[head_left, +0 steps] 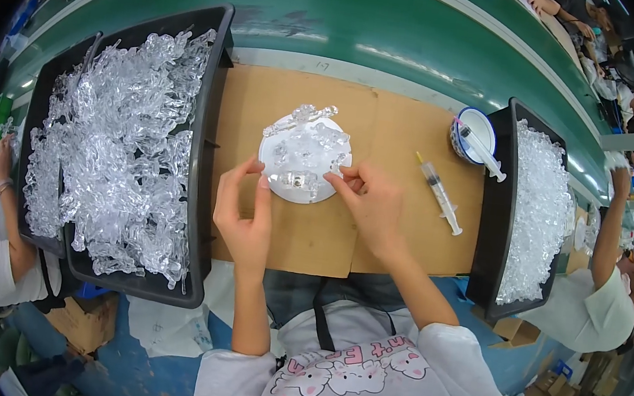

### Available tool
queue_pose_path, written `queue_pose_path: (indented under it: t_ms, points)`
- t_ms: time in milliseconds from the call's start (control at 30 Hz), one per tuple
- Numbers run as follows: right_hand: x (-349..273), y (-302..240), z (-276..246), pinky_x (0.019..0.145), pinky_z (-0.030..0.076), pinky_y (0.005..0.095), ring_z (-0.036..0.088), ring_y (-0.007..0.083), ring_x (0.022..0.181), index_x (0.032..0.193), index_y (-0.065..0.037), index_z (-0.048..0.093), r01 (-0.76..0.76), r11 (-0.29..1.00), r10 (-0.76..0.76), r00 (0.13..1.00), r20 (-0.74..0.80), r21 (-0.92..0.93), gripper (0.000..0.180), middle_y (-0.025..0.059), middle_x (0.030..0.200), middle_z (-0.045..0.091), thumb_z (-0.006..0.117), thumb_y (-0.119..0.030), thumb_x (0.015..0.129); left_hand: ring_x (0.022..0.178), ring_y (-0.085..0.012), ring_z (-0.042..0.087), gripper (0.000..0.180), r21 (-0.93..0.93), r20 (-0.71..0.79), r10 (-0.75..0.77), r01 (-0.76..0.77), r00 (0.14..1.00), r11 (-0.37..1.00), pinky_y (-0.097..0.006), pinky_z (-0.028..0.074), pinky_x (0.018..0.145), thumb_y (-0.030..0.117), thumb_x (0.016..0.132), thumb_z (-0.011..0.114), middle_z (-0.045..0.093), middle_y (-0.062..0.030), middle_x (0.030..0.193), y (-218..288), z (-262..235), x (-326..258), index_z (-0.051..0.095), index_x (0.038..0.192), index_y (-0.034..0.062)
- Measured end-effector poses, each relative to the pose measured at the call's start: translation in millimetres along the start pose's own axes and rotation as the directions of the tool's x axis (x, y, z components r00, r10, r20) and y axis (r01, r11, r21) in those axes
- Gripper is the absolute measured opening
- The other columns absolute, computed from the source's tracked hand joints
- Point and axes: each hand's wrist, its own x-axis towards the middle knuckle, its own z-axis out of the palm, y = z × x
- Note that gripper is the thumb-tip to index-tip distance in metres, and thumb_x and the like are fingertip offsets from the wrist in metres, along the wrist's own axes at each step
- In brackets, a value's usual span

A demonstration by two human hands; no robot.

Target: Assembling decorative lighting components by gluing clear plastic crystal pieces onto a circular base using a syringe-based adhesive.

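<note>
A round white plate (272, 183) lies in front of me with several small clear plastic pieces (312, 113) on it and over its far rim. At its right edge my right hand (376, 205) pinches a small clear plastic piece (337, 167) between thumb and forefinger; its exact shape is partly hidden. My left hand (247, 209) is by the plate's left edge, thumb and forefinger apart, with nothing visible between them. Close to the near rim rests a clear block-like piece (295, 181).
Black bins hold heaps of clear plastic parts: a large bin (209, 147) left, a narrower bin (493, 218) right. A syringe (440, 194) lies on the cardboard (289, 234); another syringe (482, 150) rests across a blue-and-white bowl (460, 144). People sit on both sides.
</note>
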Motion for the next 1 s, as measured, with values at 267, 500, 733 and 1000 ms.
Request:
queue_pose_path:
  t_ms: [267,500,733,1000]
  points:
    - [-5.9,10.5,23.6,0.052,0.046,0.0281,0.057,0.016,0.057,0.076,-0.003,0.061,0.154,0.988,-0.149,0.975,-0.166,0.017,0.021,0.0066,0.07,0.059,0.078,-0.015,0.072,0.11,-0.0278,0.053,0.05,0.024,0.11,-0.004,0.001,0.994,1.0,-0.036,0.04,0.095,0.011,0.079,0.07,0.054,-0.016,0.118,-23.0,18.1,29.0,0.049,0.123,-0.0003]
    - [-6.6,10.1,20.3,0.057,0.047,0.03,0.057,0.0199,0.066,0.079,-0.004,0.061,0.149,0.984,-0.163,0.976,-0.146,-0.101,0.02,0.006,0.074,0.06,0.077,-0.015,0.073,0.113,-0.029,0.053,0.053,-0.213,0.343,-0.12,0.202,0.931,0.956,-0.036,0.043,0.093,0.011,0.076,0.073,0.057,-0.018,0.116,-20.7,39.2,46.2,0.05,0.123,-0.0012]
    - [-5.1,4.2,20.0,0.059,0.044,0.033,0.055,0.0216,0.067,0.075,-0.004,0.058,0.141,0.977,-0.164,0.976,-0.144,-0.158,0.023,0.0052,0.071,0.059,0.074,-0.02,0.076,0.117,-0.0339,0.053,0.028,0.005,0.359,-0.162,0.171,0.919,0.985,-0.039,0.043,0.094,0.017,0.082,0.066,0.054,-0.0229,0.125,-43.4,50.7,43.6,0.067,0.103,-0.0009]
    - [-7.0,6.3,26.4,0.059,0.044,0.0334,0.054,0.0225,0.066,0.073,-0.005,0.056,0.119,0.982,-0.141,0.979,-0.148,-0.148,0.025,0.0045,0.067,0.056,0.073,-0.022,0.077,0.117,-0.0346,0.052,0.024,0.056,0.288,-0.087,0.074,0.954,0.996,-0.038,0.043,0.093,0.015,0.081,0.066,0.056,-0.0227,0.122,-53.6,54.9,41.7,0.068,0.102,0.0022]
